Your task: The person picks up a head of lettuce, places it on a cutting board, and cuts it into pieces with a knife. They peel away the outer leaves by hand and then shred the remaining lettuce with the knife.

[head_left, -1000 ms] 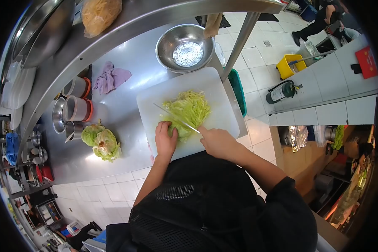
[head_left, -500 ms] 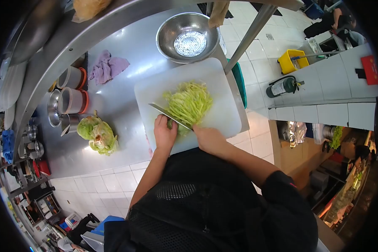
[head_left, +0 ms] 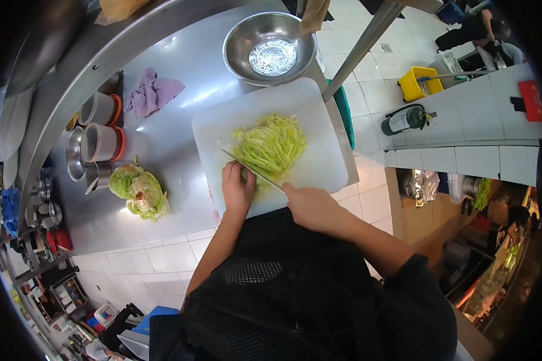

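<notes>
Shredded lettuce point(head_left: 272, 143) lies heaped on a white cutting board point(head_left: 325, 162). My right hand point(head_left: 313, 207) is wrapped round the handle of a knife point(head_left: 250, 168), whose blade slants up and left along the near-left side of the heap. Just below the blade, my left hand point(head_left: 237, 188) presses with curled fingers on a small piece of lettuce point(head_left: 244, 175), mostly hidden under them. To the left, on the steel table, rest two larger pieces of lettuce point(head_left: 141, 192) side by side.
A steel colander point(head_left: 271, 51) stands behind the board. On the table's left are a purple cloth point(head_left: 153, 93), plastic tubs point(head_left: 96, 143) and a metal bowl point(head_left: 75, 153). A steel post point(head_left: 361, 51) rises at the board's back right corner. A person point(head_left: 473, 30) is far off.
My right hand has shifted slightly to the right with the knife, and the blade's tip has moved a little right. My left hand has hardly moved.
</notes>
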A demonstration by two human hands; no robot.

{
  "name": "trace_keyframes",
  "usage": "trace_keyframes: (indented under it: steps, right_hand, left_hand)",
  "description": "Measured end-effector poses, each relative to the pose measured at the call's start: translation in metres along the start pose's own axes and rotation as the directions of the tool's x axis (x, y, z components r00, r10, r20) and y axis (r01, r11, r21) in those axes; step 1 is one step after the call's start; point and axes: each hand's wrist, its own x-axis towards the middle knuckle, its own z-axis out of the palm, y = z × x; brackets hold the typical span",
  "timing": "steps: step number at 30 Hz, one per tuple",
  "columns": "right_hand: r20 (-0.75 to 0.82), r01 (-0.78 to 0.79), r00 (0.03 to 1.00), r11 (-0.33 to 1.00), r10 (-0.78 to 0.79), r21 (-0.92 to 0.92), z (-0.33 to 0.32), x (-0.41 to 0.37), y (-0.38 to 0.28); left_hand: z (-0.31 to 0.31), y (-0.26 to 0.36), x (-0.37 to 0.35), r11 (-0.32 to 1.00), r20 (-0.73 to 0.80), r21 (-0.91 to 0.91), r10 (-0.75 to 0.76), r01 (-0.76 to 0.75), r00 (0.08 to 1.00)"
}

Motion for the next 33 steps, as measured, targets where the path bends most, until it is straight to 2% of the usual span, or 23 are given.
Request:
trace_keyframes:
  steps: [3,5,7,9,13,15,18,20,23,31,33]
  right_hand:
    - [-0.098,0.0,0.995,0.998,0.007,0.068,0.049,0.043,0.028]
    - [-0.172,0.026,0.985,0.999,-0.02,0.033,0.053,0.058,0.033]
    - [-0.208,0.073,0.977,0.994,-0.056,0.079,0.048,0.064,0.042]
    - [-0.249,0.124,0.964,0.986,-0.093,0.114,0.038,0.062,0.055]
    - [-0.209,0.032,0.978,0.996,-0.015,0.082,0.013,0.044,0.066]
    - [-0.182,-0.004,0.983,0.998,0.015,0.06,0.003,0.038,0.065]
    - [-0.158,-0.027,0.987,0.998,0.036,0.056,0.007,0.036,0.065]
    - [-0.235,-0.013,0.971,0.994,0.038,0.106,0.025,0.04,0.072]
    - [-0.208,-0.051,0.975,0.992,0.075,0.119,0.023,0.038,0.065]
    - [-0.221,-0.017,0.974,0.994,0.04,0.106,0.024,0.037,0.068]
    - [-0.225,-0.024,0.973,0.994,0.048,0.111,0.027,0.037,0.072]
  left_hand:
    - [0.001,-0.002,0.001,1.0,0.02,0.024,0.007,-0.008,1.0]
    - [-0.001,0.003,0.007,1.0,0.013,0.001,0.017,-0.017,1.0]
    - [-0.007,0.002,0.002,0.999,0.032,-0.021,0.026,-0.026,0.999]
    - [-0.016,-0.001,0.0,0.999,0.139,-0.039,0.005,0.0,0.99]
    - [-0.034,0.012,-0.001,0.998,0.243,-0.063,0.01,0.006,0.97]
    - [-0.04,0.023,-0.001,0.998,0.303,0.048,0.025,-0.042,0.953]
    - [-0.036,0.018,0.004,0.997,0.328,0.072,0.0,-0.025,0.945]
    - [-0.029,0.015,0.004,0.998,0.319,0.063,-0.006,-0.015,0.948]
    - [-0.017,0.01,0.007,0.999,0.296,0.036,0.003,-0.014,0.955]
    - [-0.005,0.004,-0.001,0.998,0.231,0.044,0.039,-0.05,0.972]
    - [-0.01,0.006,0.003,0.997,0.158,-0.04,0.077,-0.071,0.984]
